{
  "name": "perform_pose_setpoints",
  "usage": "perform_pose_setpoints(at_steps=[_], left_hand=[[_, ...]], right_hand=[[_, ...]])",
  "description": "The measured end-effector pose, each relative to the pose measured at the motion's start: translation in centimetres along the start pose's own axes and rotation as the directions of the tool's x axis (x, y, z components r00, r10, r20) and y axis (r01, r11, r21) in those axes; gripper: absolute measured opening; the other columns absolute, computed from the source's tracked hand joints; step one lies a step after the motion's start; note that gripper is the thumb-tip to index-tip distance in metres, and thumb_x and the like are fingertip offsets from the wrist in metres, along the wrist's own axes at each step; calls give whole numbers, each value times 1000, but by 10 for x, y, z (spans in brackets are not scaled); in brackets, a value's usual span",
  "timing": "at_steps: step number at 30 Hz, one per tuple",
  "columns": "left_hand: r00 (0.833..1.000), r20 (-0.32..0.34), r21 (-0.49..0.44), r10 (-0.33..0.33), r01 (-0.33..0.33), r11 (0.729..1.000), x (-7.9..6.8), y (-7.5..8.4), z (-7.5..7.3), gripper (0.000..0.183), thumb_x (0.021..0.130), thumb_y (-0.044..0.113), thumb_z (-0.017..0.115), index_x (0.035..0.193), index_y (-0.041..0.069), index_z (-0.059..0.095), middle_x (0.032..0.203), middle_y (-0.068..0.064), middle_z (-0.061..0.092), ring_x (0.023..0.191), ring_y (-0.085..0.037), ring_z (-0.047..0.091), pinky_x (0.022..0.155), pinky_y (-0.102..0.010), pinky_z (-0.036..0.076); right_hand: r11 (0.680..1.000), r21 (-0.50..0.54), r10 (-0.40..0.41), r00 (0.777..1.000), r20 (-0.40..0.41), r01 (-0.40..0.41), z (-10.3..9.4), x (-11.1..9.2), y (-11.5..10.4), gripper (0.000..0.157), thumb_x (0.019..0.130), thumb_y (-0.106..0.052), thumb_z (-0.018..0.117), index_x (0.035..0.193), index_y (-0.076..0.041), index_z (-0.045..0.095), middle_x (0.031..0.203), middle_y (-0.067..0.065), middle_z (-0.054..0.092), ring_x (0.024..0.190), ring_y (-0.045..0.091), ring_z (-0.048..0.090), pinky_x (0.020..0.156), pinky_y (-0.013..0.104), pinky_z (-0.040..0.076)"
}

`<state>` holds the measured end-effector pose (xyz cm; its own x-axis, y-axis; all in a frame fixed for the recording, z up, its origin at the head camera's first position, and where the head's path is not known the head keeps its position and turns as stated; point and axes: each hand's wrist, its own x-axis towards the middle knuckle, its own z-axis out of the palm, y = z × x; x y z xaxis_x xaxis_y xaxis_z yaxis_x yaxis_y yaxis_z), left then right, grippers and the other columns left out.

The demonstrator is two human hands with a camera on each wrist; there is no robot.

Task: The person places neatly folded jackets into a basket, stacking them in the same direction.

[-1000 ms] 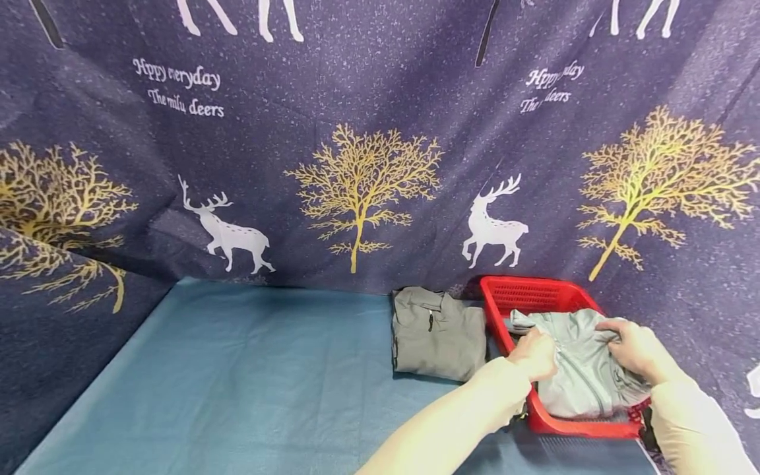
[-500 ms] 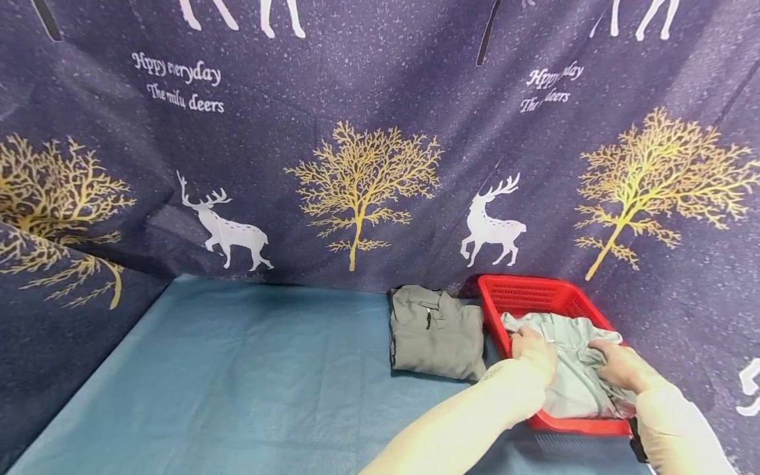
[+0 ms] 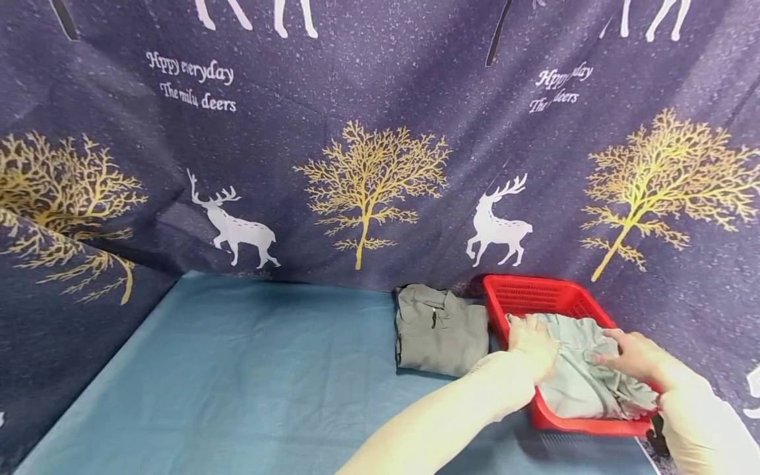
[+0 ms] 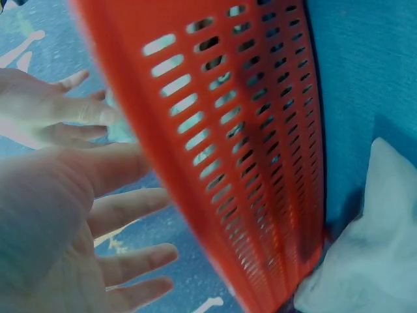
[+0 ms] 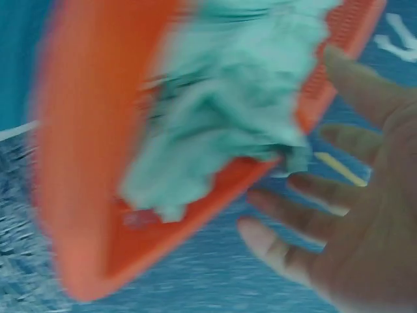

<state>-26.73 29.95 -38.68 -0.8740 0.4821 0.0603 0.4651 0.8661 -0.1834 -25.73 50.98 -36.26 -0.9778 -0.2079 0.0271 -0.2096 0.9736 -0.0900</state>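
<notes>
A pale green zip garment [image 3: 572,369] lies crumpled in a red plastic basket [image 3: 584,425] at the right of the table. My left hand [image 3: 532,346] is over the basket's left side, fingers spread and straight; in the left wrist view its fingers [image 4: 133,212] stretch out by the red rim. My right hand [image 3: 638,359] hovers at the basket's right side with fingers apart. In the right wrist view that hand [image 5: 365,189] has nothing between its fingers, and the garment [image 5: 228,98] sits inside the basket, a corner of it at the rim.
Left of the basket lies a folded grey zip-collar garment [image 3: 442,336] on the blue table cover [image 3: 237,369]. A dark blue curtain [image 3: 380,79] printed with deer and trees hangs right behind the table.
The garment has sunk lower and settled in the basket. Both hands have let go of it, their fingers straightening and spreading.
</notes>
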Motion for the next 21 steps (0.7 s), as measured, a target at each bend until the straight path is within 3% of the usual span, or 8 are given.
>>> perform_pose_setpoints(at_steps=[6,12,15,18,21], left_hand=[[991,-129,-129,29,-46,991,-19,-37,-1,21,87,51,63,104,40,69,106,12,52,105,-11,42,85,-37,34],[979,-204,-194,24,-64,979,-39,-80,10,31,89,57,60,115,40,68,111,9,54,107,-11,44,83,-35,38],[973,-230,-235,10,-66,970,-49,-102,18,35,91,55,60,119,36,67,114,6,55,109,-13,48,84,-36,41],[973,-229,-279,-3,-62,958,-60,-121,27,37,93,52,58,124,32,64,120,3,54,113,-15,49,87,-37,42],[978,-209,-322,-27,-43,946,-70,-139,38,41,96,51,56,130,30,61,127,0,53,119,-17,48,91,-40,43]], right_hand=[[999,33,-38,992,-122,42,-28,0,-33,55,88,-22,70,121,17,52,114,42,53,107,61,48,84,67,40],[986,138,-54,959,-279,95,-37,2,-89,56,93,-25,66,132,12,48,125,40,49,114,58,45,88,67,36],[972,204,-35,932,-360,115,-31,0,-118,57,94,-26,65,136,7,47,128,37,48,116,55,44,87,66,36],[946,277,-23,888,-459,168,-19,-3,-145,53,93,-19,67,137,4,48,130,32,49,117,51,46,88,63,37],[923,338,21,852,-524,185,-5,-1,-174,50,93,-16,67,137,1,51,131,27,52,118,45,49,90,47,41]])
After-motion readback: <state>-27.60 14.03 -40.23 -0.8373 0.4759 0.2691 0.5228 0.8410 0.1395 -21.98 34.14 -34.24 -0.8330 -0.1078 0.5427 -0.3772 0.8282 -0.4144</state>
